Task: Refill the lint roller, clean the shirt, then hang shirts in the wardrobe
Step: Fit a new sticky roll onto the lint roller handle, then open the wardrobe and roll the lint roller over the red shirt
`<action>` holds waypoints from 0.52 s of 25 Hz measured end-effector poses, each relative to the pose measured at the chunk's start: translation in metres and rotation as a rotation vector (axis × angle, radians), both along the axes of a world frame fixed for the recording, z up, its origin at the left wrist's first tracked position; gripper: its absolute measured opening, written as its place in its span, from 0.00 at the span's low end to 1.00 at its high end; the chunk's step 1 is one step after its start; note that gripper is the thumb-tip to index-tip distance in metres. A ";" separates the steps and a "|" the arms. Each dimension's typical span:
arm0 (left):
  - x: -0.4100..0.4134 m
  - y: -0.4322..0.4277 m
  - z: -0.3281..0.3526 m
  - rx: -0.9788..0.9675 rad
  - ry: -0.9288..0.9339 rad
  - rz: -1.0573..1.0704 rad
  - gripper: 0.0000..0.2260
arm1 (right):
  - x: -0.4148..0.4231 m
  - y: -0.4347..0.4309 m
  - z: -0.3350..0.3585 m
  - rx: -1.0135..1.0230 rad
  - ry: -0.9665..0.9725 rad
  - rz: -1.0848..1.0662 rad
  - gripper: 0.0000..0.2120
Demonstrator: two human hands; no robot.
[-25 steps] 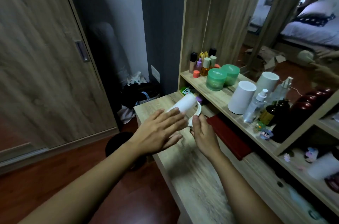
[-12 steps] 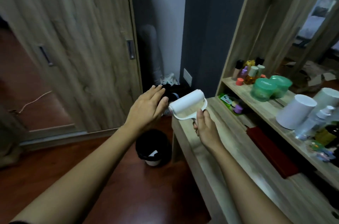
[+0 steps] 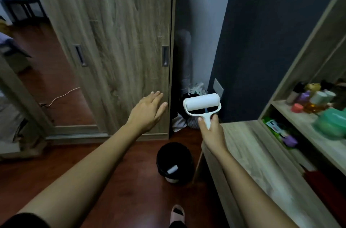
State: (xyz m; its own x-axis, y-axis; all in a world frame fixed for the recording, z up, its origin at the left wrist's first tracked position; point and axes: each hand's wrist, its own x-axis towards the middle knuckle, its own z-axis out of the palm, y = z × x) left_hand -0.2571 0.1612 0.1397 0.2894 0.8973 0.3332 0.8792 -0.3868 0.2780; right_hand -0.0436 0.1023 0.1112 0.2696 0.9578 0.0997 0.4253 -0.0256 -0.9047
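Roller (image 3: 201,102): was held up, head on top, between the wardrobe door (image 3: 121,40) and the desk (image 3: 252,153).
Right hand (image 3: 212,131): fingers gripped the roller's handle.
Left hand (image 3: 148,111): fingers were straight, holding nothing, near the door.

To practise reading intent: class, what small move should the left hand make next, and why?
Probably lift the left hand to the recessed handle and slide the wardrobe door aside: the door looks closed, the open hand hovers just below that handle, and the right hand grips the lint roller.
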 end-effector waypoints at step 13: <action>0.013 0.297 -0.011 -0.120 0.342 -0.041 0.38 | 0.029 0.301 0.019 0.005 -0.180 -0.060 0.14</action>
State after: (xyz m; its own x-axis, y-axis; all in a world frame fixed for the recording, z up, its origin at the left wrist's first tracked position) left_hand -0.2442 0.4586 0.1282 0.4028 0.9094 0.1036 0.9135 -0.4065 0.0163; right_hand -0.0144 0.4031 0.1300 0.3035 0.9399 0.1562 0.5784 -0.0514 -0.8141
